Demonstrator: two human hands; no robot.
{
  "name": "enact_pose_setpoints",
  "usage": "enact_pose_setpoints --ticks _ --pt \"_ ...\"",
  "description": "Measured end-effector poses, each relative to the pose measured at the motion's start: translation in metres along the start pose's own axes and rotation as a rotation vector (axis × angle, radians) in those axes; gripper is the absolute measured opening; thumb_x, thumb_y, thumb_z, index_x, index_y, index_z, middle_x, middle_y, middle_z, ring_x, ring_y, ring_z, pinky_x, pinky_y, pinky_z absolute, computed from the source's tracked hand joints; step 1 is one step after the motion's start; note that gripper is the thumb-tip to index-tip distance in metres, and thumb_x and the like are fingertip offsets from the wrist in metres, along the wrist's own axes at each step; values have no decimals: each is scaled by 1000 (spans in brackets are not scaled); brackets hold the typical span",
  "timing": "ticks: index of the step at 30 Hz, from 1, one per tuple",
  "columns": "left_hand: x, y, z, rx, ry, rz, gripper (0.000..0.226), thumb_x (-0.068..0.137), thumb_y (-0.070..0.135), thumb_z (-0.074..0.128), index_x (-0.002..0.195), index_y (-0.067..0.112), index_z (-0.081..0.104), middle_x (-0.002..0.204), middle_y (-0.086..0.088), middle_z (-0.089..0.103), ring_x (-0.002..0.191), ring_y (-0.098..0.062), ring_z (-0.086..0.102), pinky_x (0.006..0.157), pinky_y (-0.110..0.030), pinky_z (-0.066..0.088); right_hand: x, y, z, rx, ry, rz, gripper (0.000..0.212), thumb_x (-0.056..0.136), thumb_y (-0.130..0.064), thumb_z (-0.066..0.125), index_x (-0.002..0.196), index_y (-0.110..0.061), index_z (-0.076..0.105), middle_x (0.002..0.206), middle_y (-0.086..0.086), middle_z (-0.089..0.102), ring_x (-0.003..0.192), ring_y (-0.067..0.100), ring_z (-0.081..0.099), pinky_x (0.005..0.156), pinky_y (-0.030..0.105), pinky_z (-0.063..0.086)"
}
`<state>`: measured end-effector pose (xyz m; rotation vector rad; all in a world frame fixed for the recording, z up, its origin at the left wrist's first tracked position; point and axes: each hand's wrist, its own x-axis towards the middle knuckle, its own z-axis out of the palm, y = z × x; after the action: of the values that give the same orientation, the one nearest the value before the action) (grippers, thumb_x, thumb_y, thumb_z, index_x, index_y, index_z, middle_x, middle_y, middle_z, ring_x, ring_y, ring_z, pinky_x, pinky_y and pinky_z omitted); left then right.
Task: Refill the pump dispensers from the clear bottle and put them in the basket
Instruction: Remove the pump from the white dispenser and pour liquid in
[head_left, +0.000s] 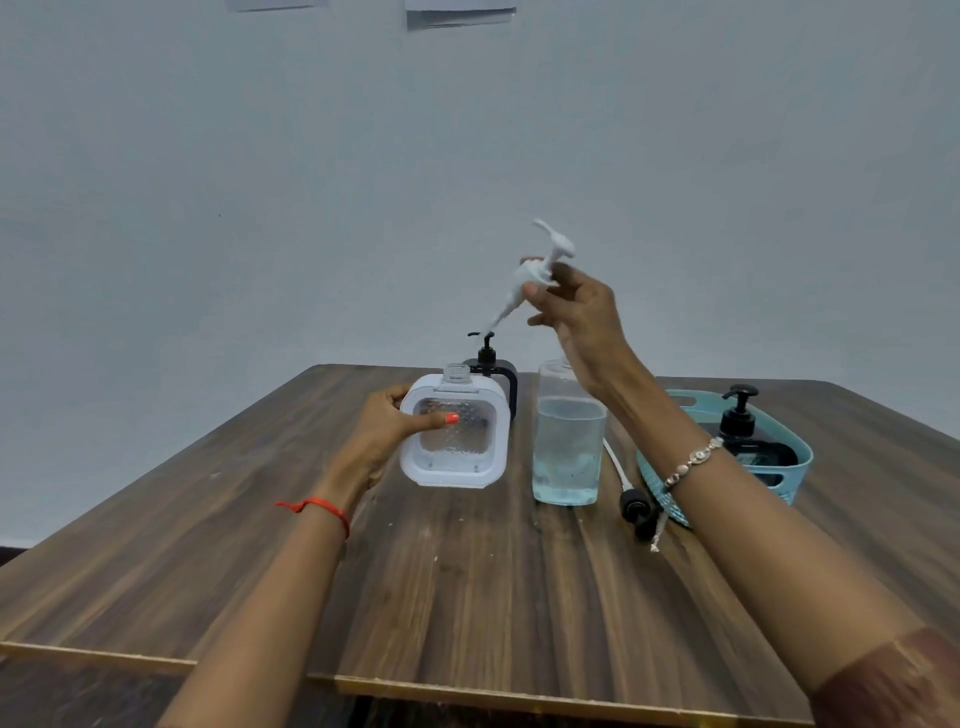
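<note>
Left hand: the left hand (387, 426) grips the white dispenser (457, 460) upright on the tabletop (467, 571), with its fingers (441, 418) curled round the side and the thumb across the window.
Right hand: the right hand (576, 317) pinches the collar of the white pump head (535, 270), which is raised above and tilted. It is blurred, and the dip tube points down toward the open neck (456, 372).
Clear bottle: the clear bottle (569, 447) stands just right of the white dispenser, partly full. A black pump (636, 506) lies on the tabletop beside it.
Basket: the basket (795, 457) sits at the right and holds one black dispenser (740, 421). A second black dispenser (488, 358) stands behind the white one.
Step, as judged: the pump is off, so this looks like readying the white dispenser for pouring. Its fill level is hard to read.
Doing it well: keep the left grip firm and the body level. Let the tube drip over the neck, lay the pump well clear of the pouring path, and pour slowly into the narrow opening.
</note>
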<state>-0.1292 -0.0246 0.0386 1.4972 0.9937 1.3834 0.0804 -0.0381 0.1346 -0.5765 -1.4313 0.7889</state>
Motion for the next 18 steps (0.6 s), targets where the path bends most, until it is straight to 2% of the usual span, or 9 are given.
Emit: enact_pose_setpoints --ticks 1,3,6,9,13,18 --pt "0 -2 -1 -10 41 -9 29 65 2 79 89 14 67 69 7 73 62 -6 67 55 -18 54 -4 -2 -3 24 3 -56 25 78 -4 68 99 -16 65 92 -3 65 88 13 57 66 24 49" --pt "1 -6 -7 -24 130 -24 27 68 1 78 89 15 66 76 3 72 68 -12 67 57 -21 56 -16 0 -7 -26 -21 -115 31 75 3 71 101 -13 63 97 -7 65 92 8 61 72 21 53" --pt "4 -11 -14 -48 232 -11 37 66 5 81 100 8 67 93 -6 70 82 -23 67 69 -30 57 -45 25 -12 -370 -152 -161 36 75 6 70 101 -17 63 99 -8 65 92 -2 61 77 21 55" --pt "4 -11 -13 -65 298 15 40 64 7 83 101 9 67 92 -5 70 81 -21 66 77 -35 56 -76 70 -20 -644 -390 -233 24 77 0 62 100 -7 68 102 6 68 96 13 63 83 27 53" --pt "7 -9 -7 -48 320 9 37 63 8 84 95 12 66 89 -4 69 81 -23 66 78 -38 56 -104 121 -28 -1111 -747 -216 43 76 9 55 114 -12 62 122 7 59 113 22 55 85 43 50" --pt "5 -2 4 -35 303 20 42 64 7 83 102 7 65 90 -4 69 79 -20 66 71 -30 57 -113 132 -23 -1128 -801 -112 49 76 13 43 119 -8 57 123 9 53 114 25 50 86 43 46"
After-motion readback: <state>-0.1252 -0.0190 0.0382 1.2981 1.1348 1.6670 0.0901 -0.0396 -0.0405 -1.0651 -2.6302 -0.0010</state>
